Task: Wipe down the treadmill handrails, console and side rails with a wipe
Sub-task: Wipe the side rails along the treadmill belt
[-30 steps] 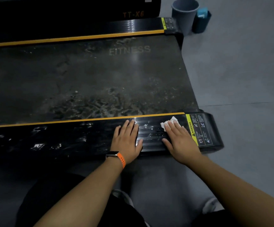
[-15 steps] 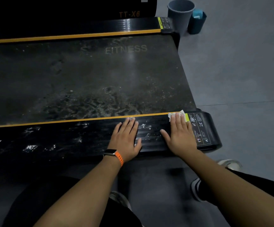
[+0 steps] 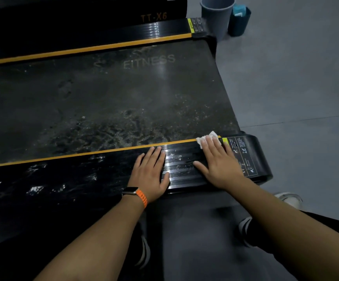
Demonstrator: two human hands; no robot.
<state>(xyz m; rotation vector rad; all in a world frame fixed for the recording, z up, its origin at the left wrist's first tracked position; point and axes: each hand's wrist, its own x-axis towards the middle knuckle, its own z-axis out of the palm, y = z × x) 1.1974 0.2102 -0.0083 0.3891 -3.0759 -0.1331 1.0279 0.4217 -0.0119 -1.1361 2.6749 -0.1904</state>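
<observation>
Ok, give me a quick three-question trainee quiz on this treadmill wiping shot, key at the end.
1. True or false: the right hand presses the white wipe flat on the near side rail.
2. The left hand is: A) pinching the wipe, B) resting flat on the rail, C) lifted off it.
3. Which wrist wears the orange-strapped watch?
Key: 1 true; 2 B; 3 left.

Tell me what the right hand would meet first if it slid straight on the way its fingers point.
The right hand, pressing the wipe flat on the near side rail, points toward the orange strip just ahead; it would cross that first, then probably slide onto the running belt.
</observation>
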